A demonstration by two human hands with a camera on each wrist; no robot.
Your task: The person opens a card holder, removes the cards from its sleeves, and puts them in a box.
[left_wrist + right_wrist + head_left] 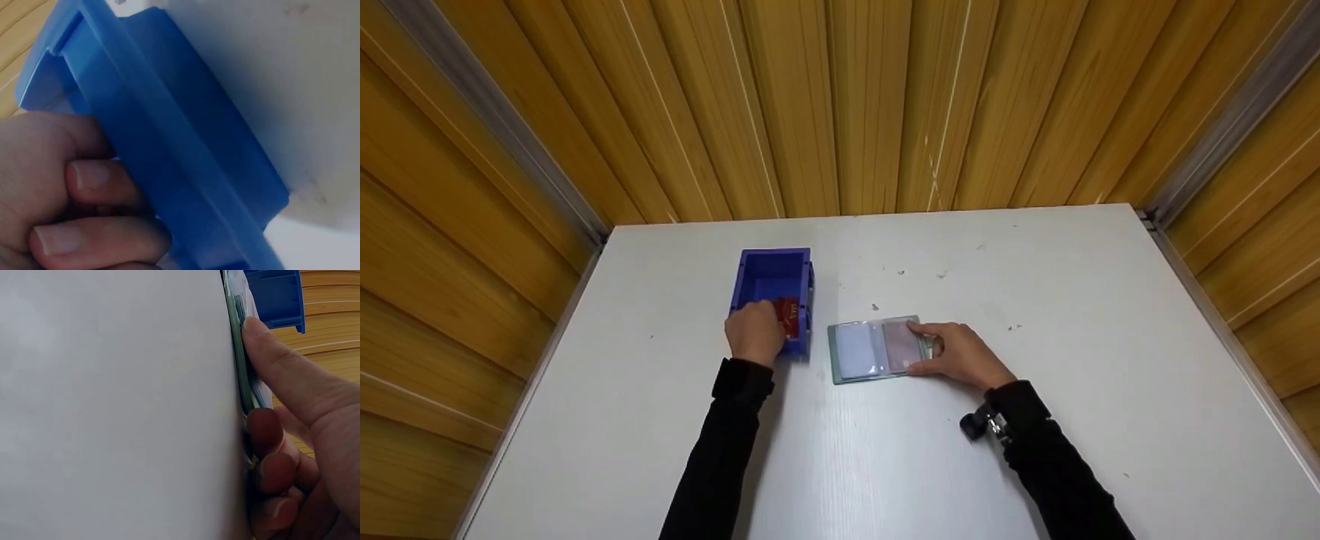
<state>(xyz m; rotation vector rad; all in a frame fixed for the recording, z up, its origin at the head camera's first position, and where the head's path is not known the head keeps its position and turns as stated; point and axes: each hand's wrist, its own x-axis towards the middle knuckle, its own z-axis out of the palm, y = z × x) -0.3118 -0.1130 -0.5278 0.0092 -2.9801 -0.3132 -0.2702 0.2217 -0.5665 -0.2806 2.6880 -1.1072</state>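
A small card holder (861, 351) with a green cover and clear plastic sleeves lies spread on the table. My right hand (964, 354) pinches its right edge between thumb and fingers. In the right wrist view the green cover (239, 354) shows edge-on, with the thumb (281, 363) against the sleeves. My left hand (755, 334) is inside the near part of a blue plastic box (808, 319), its fingers curled. Beside it in the box is a red card (787, 315) with gold-coloured print. The left wrist view shows curled fingers (93, 239) behind the box wall; whether they hold the card is hidden.
The white table (870, 465) carries small dark marks. Wood-patterned panels (840, 105) rise behind it and on both sides. A black wrist device (975, 426) juts out from the right wrist, just over the table.
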